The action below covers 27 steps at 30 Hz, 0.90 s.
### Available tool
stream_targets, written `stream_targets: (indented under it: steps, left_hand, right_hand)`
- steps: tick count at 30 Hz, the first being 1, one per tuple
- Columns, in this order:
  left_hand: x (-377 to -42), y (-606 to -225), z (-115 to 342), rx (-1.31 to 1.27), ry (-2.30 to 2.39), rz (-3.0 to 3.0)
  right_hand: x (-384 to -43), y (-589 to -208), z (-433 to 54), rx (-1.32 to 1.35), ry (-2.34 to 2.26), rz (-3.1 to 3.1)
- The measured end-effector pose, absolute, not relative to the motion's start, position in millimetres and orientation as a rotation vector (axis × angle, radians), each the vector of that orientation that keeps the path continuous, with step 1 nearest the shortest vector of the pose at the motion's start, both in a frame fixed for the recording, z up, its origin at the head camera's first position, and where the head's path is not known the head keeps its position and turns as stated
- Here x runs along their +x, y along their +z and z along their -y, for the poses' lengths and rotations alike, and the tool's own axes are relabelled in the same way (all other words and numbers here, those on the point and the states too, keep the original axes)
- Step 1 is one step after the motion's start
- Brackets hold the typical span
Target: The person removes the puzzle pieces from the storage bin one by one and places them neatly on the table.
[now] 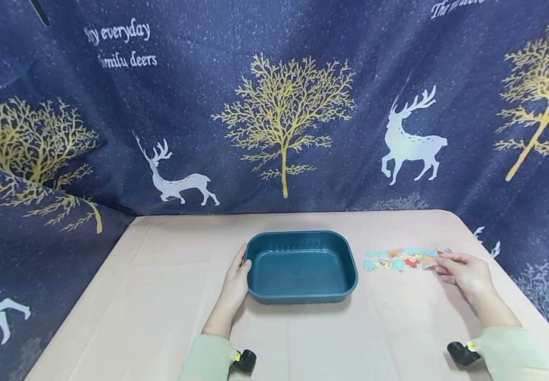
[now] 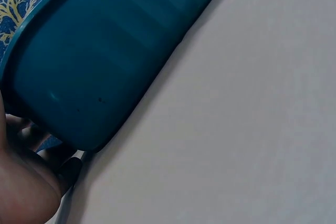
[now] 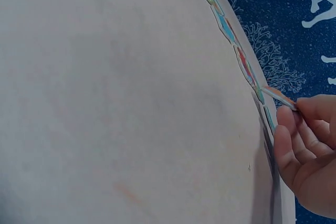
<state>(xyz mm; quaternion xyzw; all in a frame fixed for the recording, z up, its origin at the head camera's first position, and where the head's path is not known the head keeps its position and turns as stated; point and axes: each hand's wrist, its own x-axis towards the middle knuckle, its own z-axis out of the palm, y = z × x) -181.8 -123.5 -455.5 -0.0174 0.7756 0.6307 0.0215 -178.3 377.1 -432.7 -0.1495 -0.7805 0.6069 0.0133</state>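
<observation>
A dark teal plastic basin, rectangular with rounded corners, stands on the table with nothing inside. My left hand holds its left end, thumb at the rim and fingers along the outer wall. The left wrist view shows the basin's ribbed side and the hand at its end. To the right of the basin lie flat, colourful puzzle pieces in two rows. My right hand pinches an orange puzzle piece between thumb and fingers, tilted up at the right end of the rows.
A pale pink cloth covers the table. Behind it hangs a dark blue curtain printed with trees and deer. Black wrist cameras sit below the left sleeve and right sleeve.
</observation>
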Motion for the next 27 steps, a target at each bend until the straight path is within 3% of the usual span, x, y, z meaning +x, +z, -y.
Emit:
stream_targets:
  steps: [18, 27]
  left_hand:
    - [-179.9, -456.7, 126.2, -0.064, 1.95, -2.418]
    - [-184.2, -454.1, 128.0, -0.052, 1.946, -2.425]
  right_hand:
    - [-185.5, -438.9, -376.3, -0.505, 1.747, 2.608]
    - [-185.8, -425.7, -366.3, -0.508, 1.224, 2.788]
